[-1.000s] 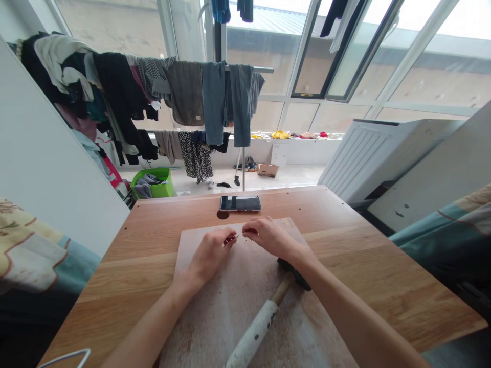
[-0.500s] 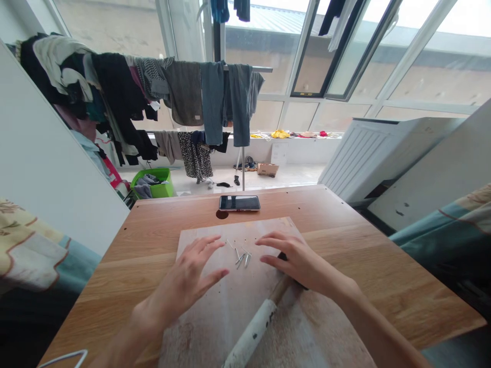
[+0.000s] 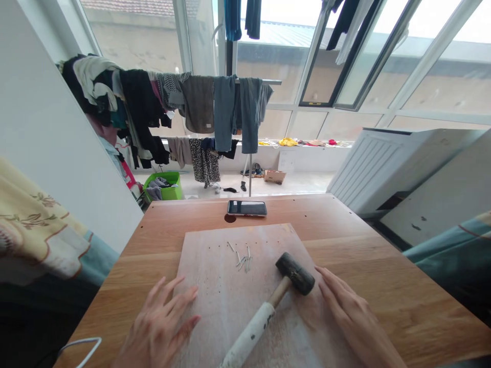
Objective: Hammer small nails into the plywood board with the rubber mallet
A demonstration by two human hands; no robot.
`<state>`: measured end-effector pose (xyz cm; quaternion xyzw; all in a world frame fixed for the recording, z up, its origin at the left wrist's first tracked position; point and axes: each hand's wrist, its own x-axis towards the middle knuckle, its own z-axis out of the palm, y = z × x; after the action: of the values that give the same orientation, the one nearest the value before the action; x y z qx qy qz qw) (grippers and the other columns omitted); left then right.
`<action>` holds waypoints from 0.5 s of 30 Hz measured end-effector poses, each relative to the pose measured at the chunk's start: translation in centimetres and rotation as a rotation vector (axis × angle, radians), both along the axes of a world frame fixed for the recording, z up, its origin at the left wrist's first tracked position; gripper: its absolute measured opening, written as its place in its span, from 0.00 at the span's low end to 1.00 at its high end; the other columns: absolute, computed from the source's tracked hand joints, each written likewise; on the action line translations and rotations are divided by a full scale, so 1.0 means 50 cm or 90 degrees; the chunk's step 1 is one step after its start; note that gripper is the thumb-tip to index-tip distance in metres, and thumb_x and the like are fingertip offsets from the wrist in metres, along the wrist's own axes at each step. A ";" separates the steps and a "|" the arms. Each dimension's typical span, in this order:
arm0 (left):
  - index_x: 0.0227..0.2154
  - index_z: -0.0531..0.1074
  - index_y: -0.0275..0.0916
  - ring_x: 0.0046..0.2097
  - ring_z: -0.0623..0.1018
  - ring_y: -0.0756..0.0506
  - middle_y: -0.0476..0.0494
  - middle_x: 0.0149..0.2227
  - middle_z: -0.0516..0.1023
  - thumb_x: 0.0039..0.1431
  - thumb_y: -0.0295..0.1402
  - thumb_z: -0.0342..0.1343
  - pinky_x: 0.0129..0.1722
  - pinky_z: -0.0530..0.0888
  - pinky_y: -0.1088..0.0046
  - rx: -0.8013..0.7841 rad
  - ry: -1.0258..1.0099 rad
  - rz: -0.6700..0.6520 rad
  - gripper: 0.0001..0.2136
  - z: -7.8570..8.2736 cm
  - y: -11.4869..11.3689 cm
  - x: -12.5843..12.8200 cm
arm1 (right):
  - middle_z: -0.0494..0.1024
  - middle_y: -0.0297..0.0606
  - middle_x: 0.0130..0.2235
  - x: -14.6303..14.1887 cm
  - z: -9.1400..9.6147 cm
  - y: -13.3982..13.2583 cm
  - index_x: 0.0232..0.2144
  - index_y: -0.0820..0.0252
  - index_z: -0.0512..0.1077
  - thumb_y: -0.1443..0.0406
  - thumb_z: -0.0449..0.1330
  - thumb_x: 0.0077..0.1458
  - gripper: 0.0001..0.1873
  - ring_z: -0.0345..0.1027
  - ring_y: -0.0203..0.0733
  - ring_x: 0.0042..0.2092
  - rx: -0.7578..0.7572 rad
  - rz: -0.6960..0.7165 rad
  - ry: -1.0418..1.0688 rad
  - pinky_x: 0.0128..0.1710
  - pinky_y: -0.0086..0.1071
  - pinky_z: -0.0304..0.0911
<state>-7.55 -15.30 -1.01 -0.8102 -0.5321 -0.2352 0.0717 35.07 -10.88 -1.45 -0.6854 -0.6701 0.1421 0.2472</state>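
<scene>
My left hand [image 3: 159,324] lies flat with fingers spread at the near left edge of a pale wooden board [image 3: 215,286], holding nothing. My right hand [image 3: 351,317] rests flat with fingers stretched out on the board's right side, just right of the black head of a mallet [image 3: 268,306]. The mallet lies diagonally on the board, its white handle pointing toward me. Several small nails [image 3: 243,258] lie loose on the board beyond both hands.
The board sits on a wooden table [image 3: 383,266]. A phone [image 3: 247,208] lies face up at the far edge beside a round hole. A white wire hanger [image 3: 82,347] pokes in at the near left. Behind stand a clothes rack [image 3: 215,107], a green basket [image 3: 163,186] and white panels.
Both hands let go of the nails and drew back toward me, spreading apart and flat on the board. The nails now lie loose. The camera shifted slightly.
</scene>
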 end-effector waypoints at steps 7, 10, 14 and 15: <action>0.45 0.80 0.50 0.55 0.80 0.34 0.46 0.47 0.85 0.67 0.52 0.50 0.56 0.77 0.52 0.054 -0.037 0.179 0.18 -0.022 -0.037 -0.155 | 0.69 0.45 0.67 -0.132 -0.010 -0.014 0.64 0.60 0.70 0.58 0.47 0.69 0.27 0.59 0.54 0.69 -0.013 0.137 0.022 0.67 0.53 0.60; 0.48 0.78 0.50 0.53 0.82 0.34 0.46 0.50 0.83 0.66 0.51 0.50 0.53 0.80 0.54 0.015 -0.064 0.270 0.18 -0.024 -0.063 -0.216 | 0.67 0.47 0.68 -0.202 -0.003 -0.018 0.66 0.61 0.67 0.61 0.48 0.69 0.27 0.55 0.55 0.71 -0.021 0.208 0.037 0.68 0.54 0.58; 0.50 0.73 0.55 0.54 0.81 0.35 0.56 0.60 0.76 0.66 0.50 0.50 0.54 0.80 0.52 -0.024 -0.118 0.380 0.15 -0.017 -0.082 -0.274 | 0.65 0.49 0.69 -0.269 0.011 -0.019 0.68 0.64 0.63 0.59 0.51 0.68 0.30 0.50 0.58 0.72 -0.063 0.313 0.020 0.69 0.57 0.54; 0.50 0.71 0.57 0.53 0.81 0.35 0.59 0.62 0.73 0.66 0.50 0.49 0.53 0.81 0.51 -0.029 -0.114 0.407 0.14 -0.013 -0.083 -0.284 | 0.65 0.50 0.69 -0.280 0.014 -0.020 0.69 0.65 0.62 0.58 0.51 0.68 0.31 0.49 0.59 0.72 -0.067 0.323 0.011 0.69 0.58 0.53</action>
<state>-21.77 -19.45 -1.65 -0.5799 -0.7684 -0.2593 0.0769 21.09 -11.89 -0.76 -0.5060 -0.8101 0.2398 0.1735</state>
